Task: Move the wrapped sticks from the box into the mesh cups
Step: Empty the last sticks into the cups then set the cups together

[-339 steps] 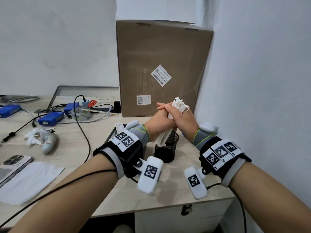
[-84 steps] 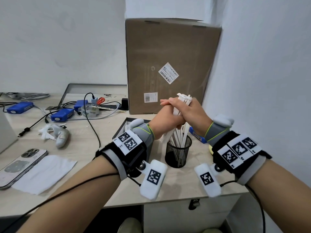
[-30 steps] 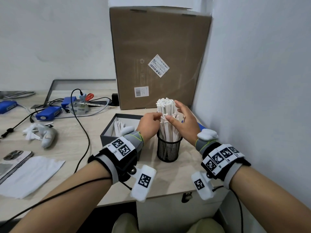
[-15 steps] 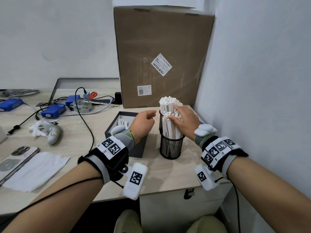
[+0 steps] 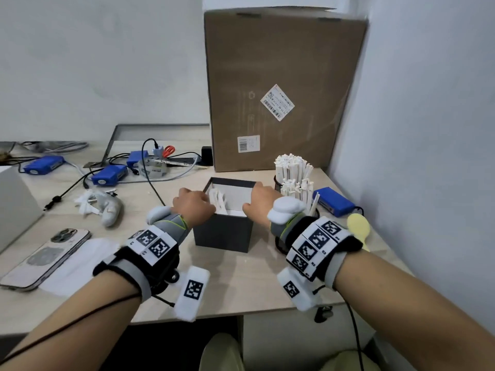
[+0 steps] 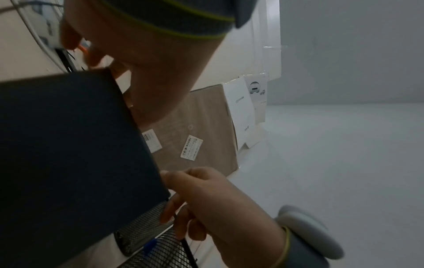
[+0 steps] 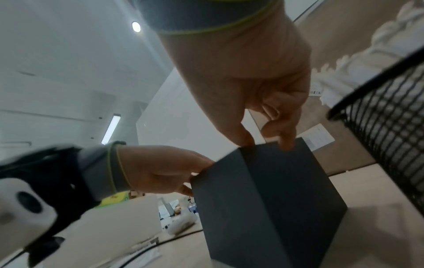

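Observation:
A dark open box (image 5: pixel 222 232) stands mid-table, with white wrapped sticks (image 5: pixel 217 199) leaning inside it. My left hand (image 5: pixel 193 208) grips the box's left rim, thumb outside the wall in the right wrist view (image 7: pixel 160 172). My right hand (image 5: pixel 260 201) holds the right rim, thumb and a finger on the top edge (image 7: pixel 266 116). Just right of the box are black mesh cups (image 5: pixel 278 183), packed with upright wrapped sticks (image 5: pixel 291 167). The nearer cup is mostly hidden behind my right wrist. The left wrist view shows the box wall (image 6: pixel 69 154) and cup mesh (image 6: pixel 146 235).
A tall cardboard carton (image 5: pixel 281 89) stands behind the box against the wall. A blue pack (image 5: pixel 333 203) and a yellow object (image 5: pixel 359 228) lie at the right. Cables, blue units (image 5: pixel 108 175), a phone (image 5: pixel 45 257) on paper and a white object (image 5: pixel 111 210) fill the left.
Both hands have let go of the sticks in the cup and moved left and down to the dark box, each taking hold of one side of its rim.

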Available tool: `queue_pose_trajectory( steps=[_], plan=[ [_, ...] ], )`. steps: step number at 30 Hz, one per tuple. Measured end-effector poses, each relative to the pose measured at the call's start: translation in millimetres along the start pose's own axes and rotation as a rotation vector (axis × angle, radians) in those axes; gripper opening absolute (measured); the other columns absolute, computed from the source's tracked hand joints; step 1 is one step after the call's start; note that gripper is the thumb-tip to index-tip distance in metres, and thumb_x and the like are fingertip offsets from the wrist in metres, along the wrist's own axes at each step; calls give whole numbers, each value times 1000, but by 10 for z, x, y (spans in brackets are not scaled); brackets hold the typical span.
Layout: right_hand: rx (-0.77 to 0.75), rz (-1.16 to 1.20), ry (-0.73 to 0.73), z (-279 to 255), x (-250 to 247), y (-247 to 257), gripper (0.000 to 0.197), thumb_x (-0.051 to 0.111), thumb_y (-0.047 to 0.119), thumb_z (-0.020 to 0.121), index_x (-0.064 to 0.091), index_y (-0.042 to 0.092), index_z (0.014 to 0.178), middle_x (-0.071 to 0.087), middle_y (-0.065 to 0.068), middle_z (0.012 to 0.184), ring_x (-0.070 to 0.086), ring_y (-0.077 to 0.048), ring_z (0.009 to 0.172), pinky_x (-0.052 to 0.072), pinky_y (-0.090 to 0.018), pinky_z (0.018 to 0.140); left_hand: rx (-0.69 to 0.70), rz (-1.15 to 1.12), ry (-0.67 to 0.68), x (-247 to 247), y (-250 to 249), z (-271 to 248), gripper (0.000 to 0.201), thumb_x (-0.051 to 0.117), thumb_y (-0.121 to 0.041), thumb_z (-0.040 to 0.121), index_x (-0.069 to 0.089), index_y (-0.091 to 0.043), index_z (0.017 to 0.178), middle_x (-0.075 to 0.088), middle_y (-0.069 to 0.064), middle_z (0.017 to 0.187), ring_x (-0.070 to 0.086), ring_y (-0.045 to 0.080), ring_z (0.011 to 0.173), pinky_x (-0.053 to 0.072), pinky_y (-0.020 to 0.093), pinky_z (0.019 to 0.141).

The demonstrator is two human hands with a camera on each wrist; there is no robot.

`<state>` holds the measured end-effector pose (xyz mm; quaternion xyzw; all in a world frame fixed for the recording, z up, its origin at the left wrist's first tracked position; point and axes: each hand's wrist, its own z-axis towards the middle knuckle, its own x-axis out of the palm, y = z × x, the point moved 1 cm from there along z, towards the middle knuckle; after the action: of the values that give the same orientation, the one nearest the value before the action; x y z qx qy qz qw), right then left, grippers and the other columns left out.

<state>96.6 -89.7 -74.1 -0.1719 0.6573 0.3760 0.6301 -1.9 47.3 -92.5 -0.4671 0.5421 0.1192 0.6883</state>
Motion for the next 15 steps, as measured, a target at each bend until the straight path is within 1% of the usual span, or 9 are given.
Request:
queue_pose_trajectory(
  steps=[1, 2, 4, 6, 8, 9, 11, 12, 15],
  plan=[
    [14, 2, 38, 13, 30, 43, 19, 48, 22, 91, 47, 4, 97, 47, -7, 84, 47, -25, 68, 23, -26, 45, 9, -41, 16, -1, 44, -8, 41, 55, -25, 81, 62, -20, 121, 54, 11, 128, 52, 32, 118, 44, 34, 100],
    [20, 7, 74, 21, 46, 85, 17, 47, 20, 91, 48, 4, 89, 48, -8, 85, 48, -25, 67, 25, -26, 46, 15, -71, 35, -8, 75, -30, 42, 54, -24, 84, 60, -18, 124, 57, 10, 127, 54, 31, 116, 44, 31, 96],
    [33, 50, 142, 46, 46, 98, 19, 46, 18, 91, 46, 7, 75, 58, -15, 93, 58, -29, 76, 35, -26, 54, 23, -119, 42, -6, 65, -51, 42, 53, -21, 87, 58, -16, 128, 60, 10, 127, 56, 31, 115, 43, 30, 93],
    [47, 154, 191, 98, 49, 101, 12, 48, 18, 92, 51, 8, 87, 63, -20, 111, 61, -34, 96, 41, -27, 65, 39, -169, 22, -20, 62, -81, 42, 54, -19, 86, 59, -18, 127, 63, 10, 125, 58, 30, 113, 45, 30, 93],
    [85, 237, 208, 125, 59, 97, 24, 48, 17, 92, 59, 3, 108, 61, -22, 119, 60, -34, 100, 38, -24, 57, 55, -224, 9, -23, 65, -122, 43, 53, -16, 85, 59, -17, 128, 64, 10, 123, 58, 29, 113, 47, 31, 94],
    [109, 251, 206, 126, 75, 110, 32, 48, 15, 92, 58, -2, 116, 60, -22, 121, 59, -35, 103, 36, -25, 54, 59, -252, 2, -27, 79, -141, 45, 53, -14, 85, 58, -17, 129, 63, 10, 125, 58, 28, 114, 47, 32, 96],
    [139, 237, 153, 113, 118, 120, 39, 47, 13, 91, 51, -7, 124, 59, -23, 120, 58, -37, 109, 38, -27, 62, 85, -288, -15, -16, 101, -167, 49, 53, -11, 85, 53, -15, 134, 58, 9, 133, 54, 27, 120, 45, 33, 100],
    [150, 222, 103, 91, 143, 122, 43, 45, 12, 91, 44, -8, 129, 61, -22, 117, 59, -37, 106, 38, -30, 66, 104, -294, -22, -13, 104, -183, 52, 54, -10, 85, 50, -14, 137, 54, 8, 138, 51, 26, 124, 43, 33, 103],
    [126, 134, -54, 4, 221, 146, 57, 41, 14, 91, 22, -7, 140, 65, -20, 104, 64, -37, 91, 38, -33, 63, 166, -258, -1, 15, 102, -206, 60, 55, -8, 85, 38, -12, 143, 46, 12, 143, 48, 29, 126, 41, 33, 101]
  ],
)
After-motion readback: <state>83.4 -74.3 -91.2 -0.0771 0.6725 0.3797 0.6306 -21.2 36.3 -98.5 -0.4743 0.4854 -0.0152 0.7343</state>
